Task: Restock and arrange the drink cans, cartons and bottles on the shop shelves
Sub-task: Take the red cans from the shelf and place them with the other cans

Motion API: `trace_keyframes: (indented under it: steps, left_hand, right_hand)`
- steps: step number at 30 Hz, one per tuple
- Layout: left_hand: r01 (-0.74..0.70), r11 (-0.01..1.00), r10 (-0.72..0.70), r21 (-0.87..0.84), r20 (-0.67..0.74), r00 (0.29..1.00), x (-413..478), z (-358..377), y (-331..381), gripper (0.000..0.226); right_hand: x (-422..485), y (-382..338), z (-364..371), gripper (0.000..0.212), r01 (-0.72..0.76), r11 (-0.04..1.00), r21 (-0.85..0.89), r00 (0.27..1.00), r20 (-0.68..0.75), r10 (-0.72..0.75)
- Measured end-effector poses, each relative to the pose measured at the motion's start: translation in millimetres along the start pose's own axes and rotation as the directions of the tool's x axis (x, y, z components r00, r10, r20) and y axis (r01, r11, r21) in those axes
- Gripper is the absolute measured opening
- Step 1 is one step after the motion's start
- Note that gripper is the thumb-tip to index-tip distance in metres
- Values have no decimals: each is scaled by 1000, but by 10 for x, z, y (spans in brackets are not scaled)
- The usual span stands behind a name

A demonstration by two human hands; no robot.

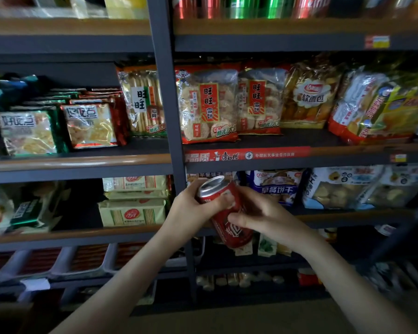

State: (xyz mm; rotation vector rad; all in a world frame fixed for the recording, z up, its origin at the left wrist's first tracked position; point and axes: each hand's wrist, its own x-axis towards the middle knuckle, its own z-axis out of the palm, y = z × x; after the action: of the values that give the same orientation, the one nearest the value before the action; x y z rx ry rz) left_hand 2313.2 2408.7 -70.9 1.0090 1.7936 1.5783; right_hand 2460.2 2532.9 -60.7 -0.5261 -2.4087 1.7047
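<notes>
Both hands hold one red can (223, 208) in front of the dark shelf post (165, 97). The left hand (191, 208) grips the top part of the can, the right hand (263, 213) grips its middle. The can is tilted, its silver top to the upper left. Behind it, snack bags (206, 104) stand on the middle shelf (287, 141), and more cans (251, 7) stand far up on the top shelf.

I see dim light on dark grey shelving (70, 43) with wood-toned front edges; 1 upright post (164, 80) rises just left of the grip, rice-cracker bags (206, 104) stand above it, a red strip (247, 155) between
</notes>
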Motion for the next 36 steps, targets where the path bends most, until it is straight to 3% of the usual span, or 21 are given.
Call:
trace_keyframes:
  steps: [2, 6, 9, 12, 16, 19, 23, 27, 33, 36]
  left_hand:
    - [61, 997, -61, -46, 2, 998, -48, -66, 17, 73]
    - [129, 986, -124, -104, 50, 991, -195, -247, -1, 73]
    - [125, 987, -105, -104, 176, 979, -305, -399, -42, 75]
    - [71, 997, -63, -25, 236, 970, -351, -494, -46, 79]
    - [40, 999, -42, 12, 257, 965, -220, -546, 54, 73]
    - [-55, 994, 29, 90, 266, 964, -20, -507, 213, 70]
    - [-233, 956, 173, 178, 300, 938, 284, -391, 585, 75]
    - [-438, 878, 344, 195, 380, 859, 557, -166, 1036, 80]
    - [-674, 651, 544, 349, 404, 735, 1055, 280, 1631, 71]
    - [-713, 535, 648, 454, 321, 691, 1400, 485, 1825, 64]
  right_hand:
    - [67, -41, 70, 59, -36, 997, 68, 999, 13, 35]
    - [151, -138, 232, 43, -150, 947, 285, 989, 49, 142]
    - [202, -171, 348, 46, -311, 748, 586, 944, 98, 315]
    - [213, -245, 429, 44, -365, 533, 763, 901, 144, 410]
    - [272, -336, 429, 59, -349, 382, 856, 898, 189, 396]
    - [296, -454, 274, 64, -272, 325, 906, 928, 159, 336]
    - [232, -661, -82, 62, -148, 341, 929, 973, 74, 219]
    - [127, -918, -562, 58, 50, 487, 872, 986, -122, 118]
    - [-10, -1212, -1473, 48, 343, 623, 703, 916, -397, -56]
    - [-19, -1315, -2013, 51, 470, 746, 472, 836, -509, -206]
